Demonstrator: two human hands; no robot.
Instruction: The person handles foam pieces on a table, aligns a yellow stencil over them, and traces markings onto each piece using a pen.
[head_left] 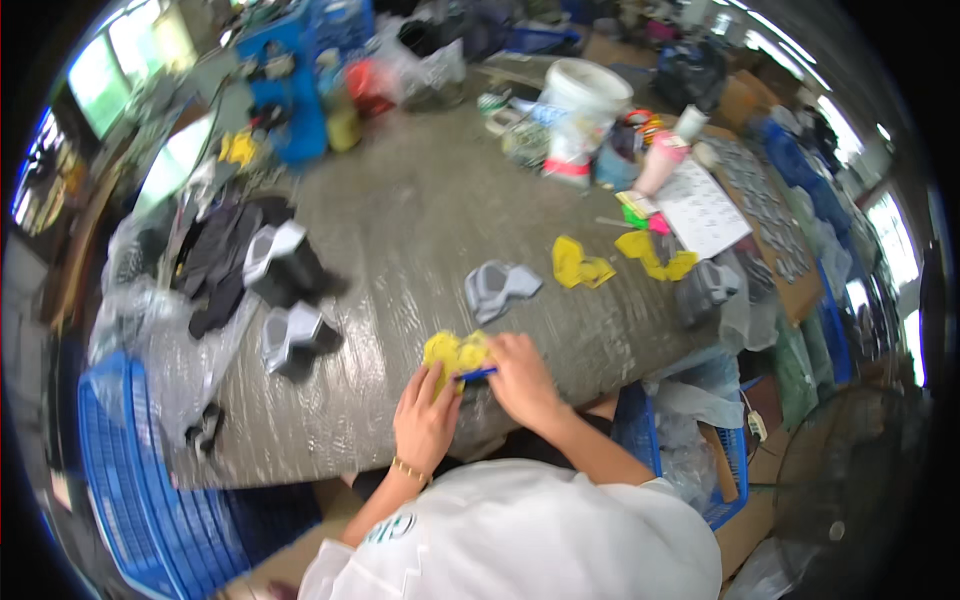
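Near the table's front edge, a yellow cut-out piece (455, 350) with rounded lobes lies under my hands. My left hand (425, 425) has its fingers bent over its near left side, gripping it. From the right, my right hand (523, 380) is closed at the piece's right end. A thin blue stick-like thing (478, 375) shows at its fingers, along the piece's near edge; its kind is too blurred to tell. Just beyond my hands lies a grey moulded piece (497, 290) of like shape. Two more yellow pieces (582, 263) (655, 257) lie to its right.
Stacks of grey moulded pieces (290, 265) (297, 338) stand at left, and another stack (708, 290) at right. A white bucket (585, 95), a pink bottle (662, 163) and a printed sheet (705, 210) sit at the back right. Blue baskets (125, 480) (735, 480) flank the table.
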